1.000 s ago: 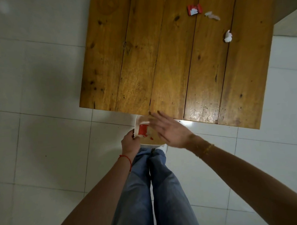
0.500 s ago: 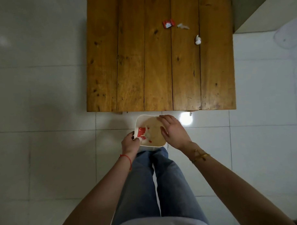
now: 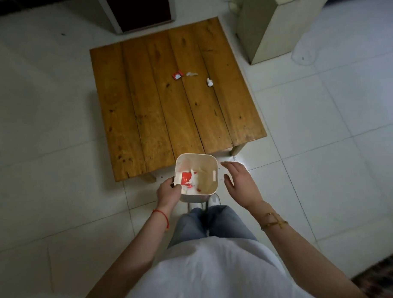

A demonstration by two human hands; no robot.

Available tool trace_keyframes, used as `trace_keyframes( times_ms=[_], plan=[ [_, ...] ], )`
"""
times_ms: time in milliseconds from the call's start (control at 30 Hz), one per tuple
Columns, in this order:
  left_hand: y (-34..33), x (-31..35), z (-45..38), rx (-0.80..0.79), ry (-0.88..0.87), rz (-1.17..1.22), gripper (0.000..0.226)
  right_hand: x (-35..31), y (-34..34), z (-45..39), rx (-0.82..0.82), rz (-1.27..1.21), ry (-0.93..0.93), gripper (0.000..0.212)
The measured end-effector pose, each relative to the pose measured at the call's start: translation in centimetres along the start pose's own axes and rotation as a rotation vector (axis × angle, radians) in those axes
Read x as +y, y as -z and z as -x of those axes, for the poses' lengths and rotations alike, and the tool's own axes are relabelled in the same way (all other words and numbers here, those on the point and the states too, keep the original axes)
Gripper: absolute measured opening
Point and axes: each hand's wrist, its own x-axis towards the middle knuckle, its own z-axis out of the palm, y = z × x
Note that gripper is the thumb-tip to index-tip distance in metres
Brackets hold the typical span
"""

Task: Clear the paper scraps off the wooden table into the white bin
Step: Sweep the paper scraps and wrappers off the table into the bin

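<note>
The white bin [image 3: 210, 158] is held just off the near edge of the low wooden table [image 3: 158, 110], with red and white scraps lying inside it. My left hand [image 3: 169, 192] grips the bin's left rim. My right hand [image 3: 240, 180] hovers open beside the bin's right side, fingers spread and holding nothing. On the table's far half lie a red-and-white scrap [image 3: 177, 75], a flat white scrap [image 3: 191, 74] and a crumpled white scrap [image 3: 209, 82].
Pale floor tiles surround the table. A beige cabinet [image 3: 280, 23] stands at the far right and a dark-fronted unit [image 3: 139, 11] behind the table. A patterned rug edge [image 3: 387, 276] shows at the bottom right. My legs stand right under the bin.
My right hand has come out of the bin and now sits open to its right. The view has pulled back from the table, showing more of the room.
</note>
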Motion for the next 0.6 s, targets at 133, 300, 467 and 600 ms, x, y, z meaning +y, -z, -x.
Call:
trace_keyframes(
  times_ms=[133, 300, 467, 600],
  plan=[
    [-1.0, 2.1, 1.0, -0.049, -0.021, -0.009, 0.019, 0.7, 2.2, 2.7, 0.095, -0.015, -0.103, 0.038],
    [-3.3, 6.0, 2.4, -0.137, -0.108, -0.049, 0.023, 2.9, 4.4, 5.1, 0.193, -0.025, -0.253, 0.038],
    [-7.5, 10.6, 3.1, -0.208, -0.126, -0.100, 0.017, 6.9, 7.6, 6.1, 0.278, -0.085, -0.344, 0.037],
    [-12.5, 15.1, 3.0, -0.214, -0.156, -0.152, 0.015, 11.8, 11.7, 5.8, 0.318, -0.140, -0.409, 0.036]
  ],
)
